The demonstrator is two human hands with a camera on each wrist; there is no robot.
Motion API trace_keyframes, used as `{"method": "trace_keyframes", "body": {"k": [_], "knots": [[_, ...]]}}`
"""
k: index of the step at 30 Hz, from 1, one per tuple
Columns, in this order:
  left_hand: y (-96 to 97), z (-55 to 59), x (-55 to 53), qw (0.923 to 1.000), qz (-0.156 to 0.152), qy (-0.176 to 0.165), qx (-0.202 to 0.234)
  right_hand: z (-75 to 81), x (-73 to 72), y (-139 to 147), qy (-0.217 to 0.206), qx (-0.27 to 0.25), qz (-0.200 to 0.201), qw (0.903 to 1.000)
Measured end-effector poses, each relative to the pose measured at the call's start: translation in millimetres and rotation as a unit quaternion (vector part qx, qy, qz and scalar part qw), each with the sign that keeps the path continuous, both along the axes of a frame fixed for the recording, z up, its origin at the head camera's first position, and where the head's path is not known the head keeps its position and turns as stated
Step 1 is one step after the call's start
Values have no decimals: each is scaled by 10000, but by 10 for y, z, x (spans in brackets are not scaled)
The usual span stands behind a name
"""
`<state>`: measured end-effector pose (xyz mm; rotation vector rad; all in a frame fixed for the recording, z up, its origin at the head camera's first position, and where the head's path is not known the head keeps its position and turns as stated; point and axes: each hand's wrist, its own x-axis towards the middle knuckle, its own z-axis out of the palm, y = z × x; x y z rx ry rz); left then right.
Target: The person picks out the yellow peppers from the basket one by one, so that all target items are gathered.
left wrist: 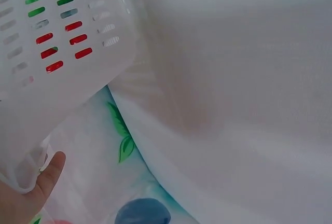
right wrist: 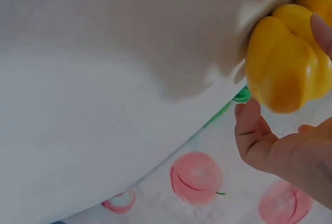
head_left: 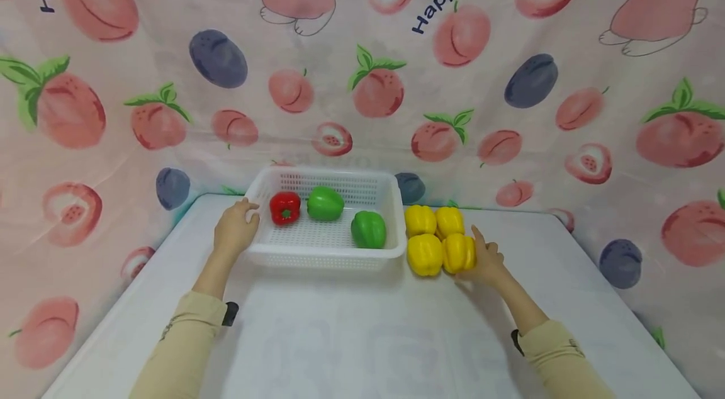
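Note:
In the head view, my left hand (head_left: 235, 227) grips the left rim of a white plastic basket (head_left: 325, 254). A red bell pepper (head_left: 285, 208) and two green bell peppers, one farther back (head_left: 325, 204) and one nearer (head_left: 369, 230), lie in it. My right hand (head_left: 487, 260) is spread at the right side of the front right yellow bell pepper (head_left: 457, 252). Its thumb and a finger flank this pepper (right wrist: 285, 63) in the right wrist view. More yellow peppers sit against it: front left (head_left: 425, 255), back left (head_left: 420, 221) and back right (head_left: 449, 221).
The basket stands toward the back of a white-covered table (head_left: 340, 336). Right beside it is the yellow pepper cluster. A fruit-patterned cloth (head_left: 340, 59) hangs behind the table and along its sides.

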<state>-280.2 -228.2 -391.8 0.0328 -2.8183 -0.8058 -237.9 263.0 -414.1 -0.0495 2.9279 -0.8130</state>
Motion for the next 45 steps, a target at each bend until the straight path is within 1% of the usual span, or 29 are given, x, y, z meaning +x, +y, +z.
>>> {"method": "trace_keyframes", "body": {"k": [5,8,11,14,17,22,24,28,31,33,37,39,42,45], "knots": [[2,8,-22,9997,21,14,-224,95,27,0,89,143,136,9998],[6,14,-25,9997,26,-23,-259,134,53,-7,69,142,172,9997],[14,24,-32,9998,14,-32,-198,158,79,3,68,129,190,9997],[40,35,-58,9999,-14,17,-151,171,108,42,155,191,243,9994],[66,51,-71,9999,-61,-5,-83,181,132,88,243,263,304,9989],[66,101,-41,9996,-191,-182,112,221,198,109,380,667,246,9967],[57,118,-34,9992,-298,-212,170,249,245,98,552,890,222,9943],[6,129,-18,9981,-530,-237,220,264,351,58,1106,1215,229,9861],[-54,129,10,9980,-571,-219,152,250,423,14,1515,1357,281,9787],[-104,136,32,9984,-551,-124,83,244,445,-22,1764,1374,335,9741],[-159,179,80,9981,-587,173,-26,226,462,-80,2251,1228,342,9660],[-169,204,104,9976,-627,288,-55,204,471,-103,2407,1111,371,9635],[-167,227,127,9960,-755,430,-194,175,490,-127,2487,923,410,9633],[-154,227,137,9931,-946,543,-423,166,508,-134,2467,836,392,9647]]}}
